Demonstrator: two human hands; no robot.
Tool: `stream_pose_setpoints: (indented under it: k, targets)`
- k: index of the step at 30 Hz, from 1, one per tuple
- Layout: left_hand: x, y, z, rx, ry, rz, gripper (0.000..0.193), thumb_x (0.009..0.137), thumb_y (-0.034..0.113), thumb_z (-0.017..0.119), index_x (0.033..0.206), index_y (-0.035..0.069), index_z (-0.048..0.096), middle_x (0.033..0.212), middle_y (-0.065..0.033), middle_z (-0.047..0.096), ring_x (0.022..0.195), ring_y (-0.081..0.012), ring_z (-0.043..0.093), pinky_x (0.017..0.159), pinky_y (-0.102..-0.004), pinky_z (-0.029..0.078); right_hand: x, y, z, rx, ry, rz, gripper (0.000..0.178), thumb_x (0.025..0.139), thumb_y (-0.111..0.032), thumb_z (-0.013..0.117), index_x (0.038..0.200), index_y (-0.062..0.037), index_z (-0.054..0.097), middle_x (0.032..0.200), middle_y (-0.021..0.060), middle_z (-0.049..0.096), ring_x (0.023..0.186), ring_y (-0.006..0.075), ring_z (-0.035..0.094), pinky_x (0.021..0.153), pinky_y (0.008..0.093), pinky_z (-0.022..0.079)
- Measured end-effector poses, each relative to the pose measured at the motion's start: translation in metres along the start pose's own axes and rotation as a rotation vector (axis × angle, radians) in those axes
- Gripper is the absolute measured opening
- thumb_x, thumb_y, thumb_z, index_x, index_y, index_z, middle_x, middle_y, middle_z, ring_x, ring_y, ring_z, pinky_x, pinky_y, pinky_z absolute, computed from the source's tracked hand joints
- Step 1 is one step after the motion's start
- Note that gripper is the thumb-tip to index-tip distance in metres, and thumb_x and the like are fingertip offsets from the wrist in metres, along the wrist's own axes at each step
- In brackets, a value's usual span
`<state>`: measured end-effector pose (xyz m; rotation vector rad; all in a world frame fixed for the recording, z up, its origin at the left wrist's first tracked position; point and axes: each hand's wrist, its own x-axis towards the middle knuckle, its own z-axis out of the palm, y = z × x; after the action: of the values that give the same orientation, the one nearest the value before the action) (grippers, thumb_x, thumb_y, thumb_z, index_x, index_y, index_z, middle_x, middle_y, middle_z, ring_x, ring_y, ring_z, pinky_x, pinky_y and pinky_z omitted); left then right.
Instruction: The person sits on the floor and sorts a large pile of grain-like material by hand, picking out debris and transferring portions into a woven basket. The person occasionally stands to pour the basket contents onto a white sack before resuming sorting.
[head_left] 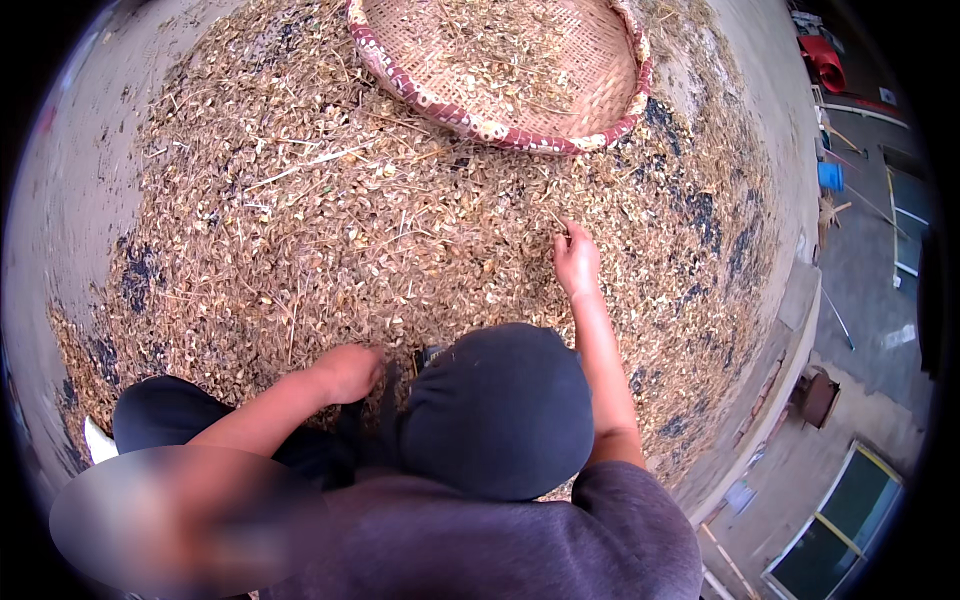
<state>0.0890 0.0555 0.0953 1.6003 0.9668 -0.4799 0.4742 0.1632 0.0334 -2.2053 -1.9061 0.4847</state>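
Note:
Dry tan husks or pods [330, 230], mixed with straw stalks, lie in a broad layer in front of me. My right hand [577, 262] reaches forward over them, thumb and fingers drawn together at the husks. Whatever is between those fingertips is too small to make out. Close to my bent knee, my left hand [350, 373] is curled low over the near husks; its fingertips and anything in them are hidden. Beyond the right hand sits a round woven basket [610, 95] with a red patterned cloth rim, holding more husks and stalks.
Dark patches [140, 275] show through the husks at both sides. Bare concrete [75, 200] borders the layer on the left. To the right, past a ledge, are a red object [822, 63], a blue container [830, 176], a brown box [816, 396] and a window frame [840, 520].

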Motion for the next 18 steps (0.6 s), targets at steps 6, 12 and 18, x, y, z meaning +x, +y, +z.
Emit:
stream_pose_setpoints:
  k: [6, 12, 18]
  targets:
    - [0.0, -0.003, 0.003, 0.071, -0.019, 0.001, 0.03, 0.091, 0.027, 0.051, 0.094, 0.003, 0.068, 0.093, -0.0217, 0.069, 0.091, -0.0411, 0.065, 0.084, -0.0509, 0.051, -0.017, -0.039, -0.014, 0.188, -0.092, -0.079, 0.034, 0.09, -0.017, 0.07, 0.123, -0.0156, 0.067, 0.106, 0.0079, 0.068, 0.077, 0.0164, 0.066, 0.072, 0.0313, 0.055]
    - [0.002, -0.012, 0.012, 0.161, -0.098, -0.008, 0.03, 0.09, 0.028, 0.052, 0.095, 0.004, 0.07, 0.095, -0.0215, 0.069, 0.094, -0.0401, 0.065, 0.086, -0.0495, 0.051, -0.026, -0.056, 0.03, 0.105, -0.139, -0.15, 0.02, 0.085, -0.015, 0.07, 0.104, -0.0086, 0.067, 0.098, 0.0154, 0.067, 0.088, 0.0348, 0.066, 0.078, 0.0431, 0.054]
    - [0.006, -0.03, 0.019, 0.153, -0.025, 0.072, 0.028, 0.088, 0.026, 0.054, 0.098, 0.005, 0.069, 0.1, -0.022, 0.069, 0.097, -0.0392, 0.065, 0.088, -0.0484, 0.052, -0.023, -0.033, 0.032, 0.349, -0.144, 0.173, 0.01, 0.094, -0.013, 0.061, 0.097, -0.0029, 0.063, 0.079, 0.0112, 0.068, 0.069, 0.0234, 0.068, 0.064, 0.0352, 0.055]
